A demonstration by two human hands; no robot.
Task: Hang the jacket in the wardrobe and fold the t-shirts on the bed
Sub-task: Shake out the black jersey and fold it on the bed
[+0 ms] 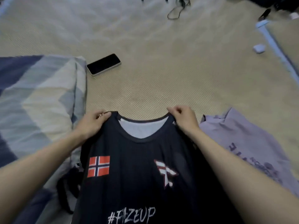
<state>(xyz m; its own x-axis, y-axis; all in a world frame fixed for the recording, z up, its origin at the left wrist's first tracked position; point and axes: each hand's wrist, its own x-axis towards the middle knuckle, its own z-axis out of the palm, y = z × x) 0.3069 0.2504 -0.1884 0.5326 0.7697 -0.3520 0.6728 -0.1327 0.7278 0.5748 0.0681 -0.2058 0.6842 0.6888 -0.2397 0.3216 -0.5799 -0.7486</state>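
Over the bed, both hands, left and right, pinch the black t-shirt by its shoulders; a phone lies beyond.

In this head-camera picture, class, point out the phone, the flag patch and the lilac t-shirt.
phone (103, 64): head view, middle of its dark screen.
flag patch (98, 166): head view, centre of the cross, on the black jersey.
lilac t-shirt (239, 135): head view, plain fabric above its print.
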